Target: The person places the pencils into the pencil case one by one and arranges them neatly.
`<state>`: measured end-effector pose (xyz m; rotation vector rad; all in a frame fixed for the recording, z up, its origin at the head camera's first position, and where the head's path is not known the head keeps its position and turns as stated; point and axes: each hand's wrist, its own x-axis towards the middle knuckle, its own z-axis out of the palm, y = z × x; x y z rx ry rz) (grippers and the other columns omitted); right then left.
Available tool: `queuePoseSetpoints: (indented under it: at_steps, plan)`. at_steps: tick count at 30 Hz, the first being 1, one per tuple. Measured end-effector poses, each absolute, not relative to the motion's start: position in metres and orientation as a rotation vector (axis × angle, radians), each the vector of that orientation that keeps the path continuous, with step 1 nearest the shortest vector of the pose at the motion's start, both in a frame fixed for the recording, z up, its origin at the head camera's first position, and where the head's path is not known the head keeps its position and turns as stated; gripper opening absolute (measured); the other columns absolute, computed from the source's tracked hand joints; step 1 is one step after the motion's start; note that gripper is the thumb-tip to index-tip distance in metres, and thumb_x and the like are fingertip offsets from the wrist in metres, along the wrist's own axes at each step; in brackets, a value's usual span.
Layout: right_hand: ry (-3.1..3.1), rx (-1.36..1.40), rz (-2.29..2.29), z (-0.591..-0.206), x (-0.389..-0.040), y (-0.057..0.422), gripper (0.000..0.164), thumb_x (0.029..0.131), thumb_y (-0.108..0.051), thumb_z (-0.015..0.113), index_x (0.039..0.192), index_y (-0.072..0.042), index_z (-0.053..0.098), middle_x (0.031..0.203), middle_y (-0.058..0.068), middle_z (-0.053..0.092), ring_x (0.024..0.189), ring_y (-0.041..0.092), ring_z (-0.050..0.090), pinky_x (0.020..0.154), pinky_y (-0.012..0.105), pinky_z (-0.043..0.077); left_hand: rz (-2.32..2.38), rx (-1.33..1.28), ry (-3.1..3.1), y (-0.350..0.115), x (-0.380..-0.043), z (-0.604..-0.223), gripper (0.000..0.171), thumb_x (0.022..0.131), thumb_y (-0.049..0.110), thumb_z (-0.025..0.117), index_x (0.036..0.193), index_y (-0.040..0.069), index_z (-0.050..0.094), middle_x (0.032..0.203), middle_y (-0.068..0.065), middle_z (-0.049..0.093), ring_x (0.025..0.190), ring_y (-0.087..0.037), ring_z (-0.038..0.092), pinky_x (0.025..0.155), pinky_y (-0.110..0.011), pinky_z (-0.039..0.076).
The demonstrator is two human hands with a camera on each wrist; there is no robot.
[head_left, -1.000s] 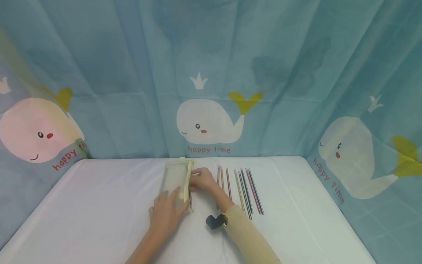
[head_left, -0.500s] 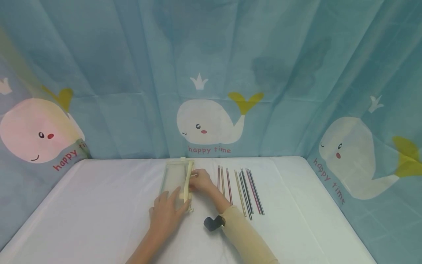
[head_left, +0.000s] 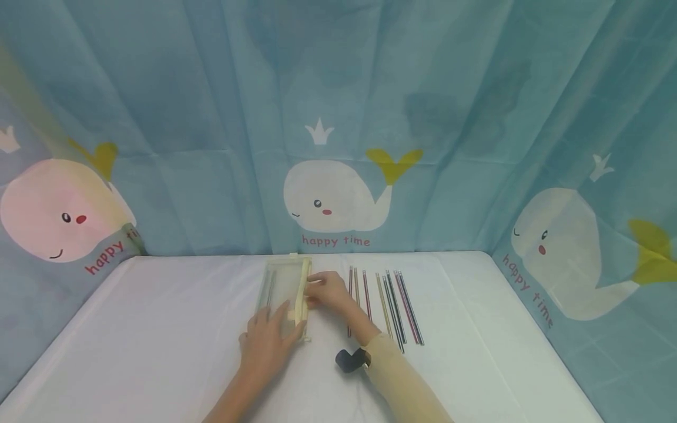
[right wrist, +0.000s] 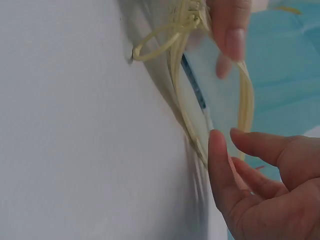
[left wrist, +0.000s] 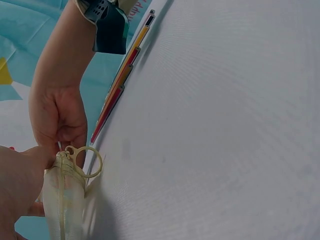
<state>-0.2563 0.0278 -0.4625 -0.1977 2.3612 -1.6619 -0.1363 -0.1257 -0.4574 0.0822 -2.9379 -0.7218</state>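
A pale mesh pencil pouch (head_left: 284, 285) with a cream zip edge lies near the table's back. My left hand (head_left: 264, 341) holds its near end, fingers spread over the mesh and thumb at the zip edge. In the right wrist view the pouch's mouth gapes, and a dark pencil (right wrist: 194, 82) shows inside. My right hand (head_left: 329, 292) is at that mouth, its thumb and fingers apart with nothing seen between them. Faint thin pencil shapes (head_left: 270, 288) show through the mesh. A cream ring pull (left wrist: 92, 165) hangs at the pouch's near end.
Several slim pencils (head_left: 396, 305) in red, gold and dark colours lie side by side to the right of the pouch, some partly behind the right forearm. The white table (head_left: 158, 329) meets a blue whale-print curtain (head_left: 211, 176) at its back edge.
A dark pencil by the right fingers has gone into the pouch, and thin shapes now show through its left side. The right fingers have loosened. The left hand stays put.
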Motion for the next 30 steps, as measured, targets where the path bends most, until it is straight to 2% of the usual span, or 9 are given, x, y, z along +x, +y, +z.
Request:
queuePoseSetpoints:
  at_steps: [8, 20, 26, 30]
  plan:
    - [2.322, -0.222, -1.729, -0.460, -0.254, 0.044, 0.039, 0.093, -0.003, 0.075, 0.130, 0.008, 0.067, 0.102, 0.020, 0.079, 0.077, 0.023, 0.078, 0.072, 0.032, 0.064, -0.724, 0.082, -2.922, -0.127, -0.137, -0.460, 0.065, 0.100, 0.053, 0.067, 0.149, 0.011, 0.059, 0.142, -0.032, 0.055, 0.129, -0.056, 0.052, 0.085, -0.071, 0.046]
    - [2.430, -0.204, -1.697, -0.450, -0.244, 0.067, 0.037, 0.096, -0.005, 0.073, 0.132, 0.005, 0.067, 0.107, 0.020, 0.076, 0.087, 0.029, 0.079, 0.074, 0.033, 0.064, -0.739, 0.088, -2.934, -0.127, -0.138, -0.463, 0.067, 0.099, 0.055, 0.067, 0.149, 0.011, 0.059, 0.142, -0.030, 0.054, 0.131, -0.055, 0.050, 0.087, -0.072, 0.045]
    - [2.512, -0.186, -1.676, -0.450, -0.242, 0.079, 0.037, 0.096, -0.005, 0.073, 0.132, 0.004, 0.067, 0.109, 0.020, 0.075, 0.088, 0.028, 0.078, 0.074, 0.032, 0.064, -0.758, 0.103, -2.957, -0.126, -0.139, -0.460, 0.069, 0.099, 0.053, 0.068, 0.151, 0.010, 0.057, 0.144, -0.032, 0.053, 0.132, -0.057, 0.048, 0.090, -0.075, 0.044]
    - [2.567, -0.175, -1.654, -0.449, -0.243, 0.085, 0.038, 0.096, -0.006, 0.074, 0.132, 0.003, 0.068, 0.110, 0.020, 0.075, 0.085, 0.027, 0.077, 0.073, 0.032, 0.064, -0.765, 0.110, -2.959, -0.126, -0.140, -0.456, 0.068, 0.097, 0.052, 0.070, 0.150, 0.010, 0.058, 0.140, -0.030, 0.055, 0.128, -0.056, 0.051, 0.088, -0.073, 0.045]
